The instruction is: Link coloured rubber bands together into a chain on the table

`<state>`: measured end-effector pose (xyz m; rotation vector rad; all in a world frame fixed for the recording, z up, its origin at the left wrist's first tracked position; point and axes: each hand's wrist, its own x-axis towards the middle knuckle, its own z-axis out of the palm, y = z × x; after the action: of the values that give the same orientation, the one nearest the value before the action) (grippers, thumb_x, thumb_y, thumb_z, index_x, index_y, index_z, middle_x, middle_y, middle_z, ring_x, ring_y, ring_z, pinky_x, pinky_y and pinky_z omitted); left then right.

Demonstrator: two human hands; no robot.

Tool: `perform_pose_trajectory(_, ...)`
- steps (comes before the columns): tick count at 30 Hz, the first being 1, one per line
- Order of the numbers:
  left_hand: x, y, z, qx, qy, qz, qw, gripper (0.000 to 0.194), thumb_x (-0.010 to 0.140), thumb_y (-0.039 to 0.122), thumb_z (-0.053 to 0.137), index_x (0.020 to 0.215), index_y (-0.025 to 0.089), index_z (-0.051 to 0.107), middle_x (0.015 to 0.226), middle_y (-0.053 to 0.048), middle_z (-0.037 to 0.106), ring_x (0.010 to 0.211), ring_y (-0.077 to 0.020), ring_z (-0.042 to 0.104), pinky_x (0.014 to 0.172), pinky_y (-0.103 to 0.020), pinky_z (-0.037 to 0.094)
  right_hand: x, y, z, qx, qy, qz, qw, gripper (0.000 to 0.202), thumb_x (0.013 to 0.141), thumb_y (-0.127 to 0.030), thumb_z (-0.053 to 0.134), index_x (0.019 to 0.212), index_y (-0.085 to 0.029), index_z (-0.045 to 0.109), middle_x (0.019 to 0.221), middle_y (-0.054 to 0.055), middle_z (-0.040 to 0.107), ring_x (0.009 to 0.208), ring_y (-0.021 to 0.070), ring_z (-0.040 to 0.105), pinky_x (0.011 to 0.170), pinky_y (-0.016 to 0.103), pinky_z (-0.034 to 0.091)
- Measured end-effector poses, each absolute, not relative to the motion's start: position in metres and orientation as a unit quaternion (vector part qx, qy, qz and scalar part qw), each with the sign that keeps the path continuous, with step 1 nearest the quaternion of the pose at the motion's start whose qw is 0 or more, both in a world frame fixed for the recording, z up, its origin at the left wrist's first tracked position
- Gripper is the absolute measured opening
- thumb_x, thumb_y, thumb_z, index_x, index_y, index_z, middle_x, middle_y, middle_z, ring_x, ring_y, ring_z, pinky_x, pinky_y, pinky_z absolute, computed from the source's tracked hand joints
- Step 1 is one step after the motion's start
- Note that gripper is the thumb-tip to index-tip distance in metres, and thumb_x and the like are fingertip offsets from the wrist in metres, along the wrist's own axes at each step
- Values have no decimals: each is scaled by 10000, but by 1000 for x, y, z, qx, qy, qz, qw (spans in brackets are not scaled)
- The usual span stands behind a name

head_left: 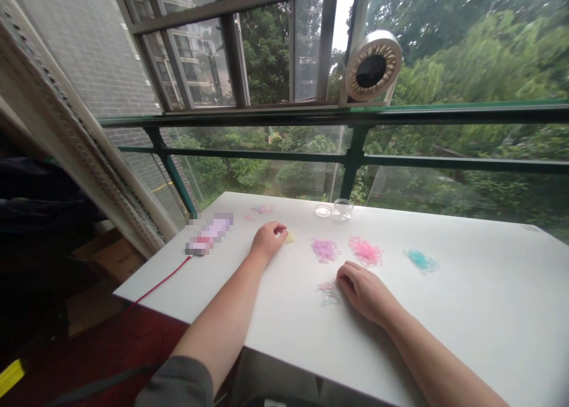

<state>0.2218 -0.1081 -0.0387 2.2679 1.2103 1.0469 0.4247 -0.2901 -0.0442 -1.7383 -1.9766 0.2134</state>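
Note:
My left hand (268, 240) is bent over the table at the left edge of a small pale yellow pile (290, 237), with thumb and fingers curled together. My right hand (365, 289) rests lower down, fingers closed at the right side of a loose mixed pile of thin coloured elastic bands (328, 294). Whatever either hand pinches is too small or hidden to make out. Beyond and between the hands lie purple elastic bands (324, 250) and pink elastic bands (365, 251). Teal elastic bands (421, 260) are farther right.
A clear round container (342, 210) and its clear lid (322, 211) stand near the back of the white table (480, 276). Another mixed pile (262, 208) lies back left. A blurred-out device (208, 234) trails a red cable (162, 285). A round fan (373, 69) is at the window.

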Motion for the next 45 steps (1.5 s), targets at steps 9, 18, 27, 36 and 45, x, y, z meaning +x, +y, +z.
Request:
perform_pose_trajectory(9,263,-173,-31,904,174,273,278,328,680,411,620,885,155,634,766,-36,665,675,-119,595,665,-219,464,425,-288,-48,-652,-697,62,291,129,842,-234,362,805,-187,476,725,28,548,652,154,517,606,267,388)
perform_pose_trajectory(18,272,-186,-32,938,152,216,225,182,728,324,552,752,185,666,670,-3,669,624,-113,592,605,-199,433,420,-289,-44,-650,-692,47,310,67,816,-188,407,806,-183,473,715,24,557,643,149,513,591,251,368)
perform_pose_trajectory(27,272,-186,-29,924,162,256,232,132,731,262,548,780,183,642,697,5,674,620,-107,597,619,-209,441,421,-288,-44,-642,-691,38,331,78,815,-183,409,799,-180,485,705,26,557,639,144,497,591,246,358)
perform_pose_trajectory(36,271,-186,-29,929,150,262,215,154,757,256,517,765,185,653,690,0,666,612,-103,576,600,-201,425,421,-289,-40,-634,-689,68,345,35,786,-207,470,795,-181,493,672,1,538,567,115,452,545,229,330)
perform_pose_trajectory(45,270,-183,-27,931,145,256,216,135,743,225,510,721,169,632,661,5,640,584,-88,535,589,-190,405,424,-287,-39,-608,-691,95,379,80,774,-150,434,718,-177,485,623,-18,471,562,103,417,542,217,326)
